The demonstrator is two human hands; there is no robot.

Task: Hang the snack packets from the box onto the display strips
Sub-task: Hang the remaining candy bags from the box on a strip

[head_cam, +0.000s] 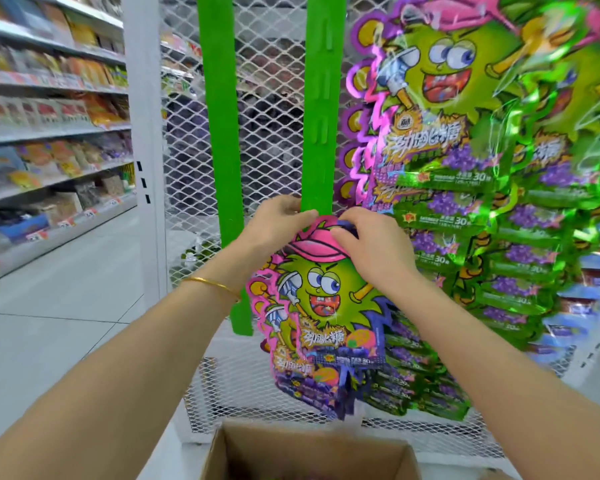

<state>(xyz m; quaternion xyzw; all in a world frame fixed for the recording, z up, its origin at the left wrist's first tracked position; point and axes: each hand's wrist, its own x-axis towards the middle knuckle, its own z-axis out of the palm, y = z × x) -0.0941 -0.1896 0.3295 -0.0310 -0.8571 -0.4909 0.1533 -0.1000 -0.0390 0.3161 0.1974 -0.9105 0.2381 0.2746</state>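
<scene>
A: Where's the packet now?

B: Both hands have the pink-capped snack packet [321,299] by its top edge, pressed against the middle green display strip [321,109], low on its length. The left hand [284,220] pinches the left side of the cap. The right hand [368,244] closes over the right side, fingers curled on the foil. More of the same packets hang in a stack behind it, down toward the strip's bottom end.

A: What could spoil it?

B: The hanging hole is hidden under the fingers, so I can't tell whether it has caught a hook. If they let go before it seats, the packet would likely drop into the open cardboard box [309,452] below, or onto the floor.

A: Anything else?

B: The strip looks thin and hangs on the white mesh panel [274,98]. Pushing hard might swing it and shake the stack loose. The green grape packets [465,216] crowd the strip's right edge and could snag the right wrist. The left strip [219,116] is bare and apart.
</scene>
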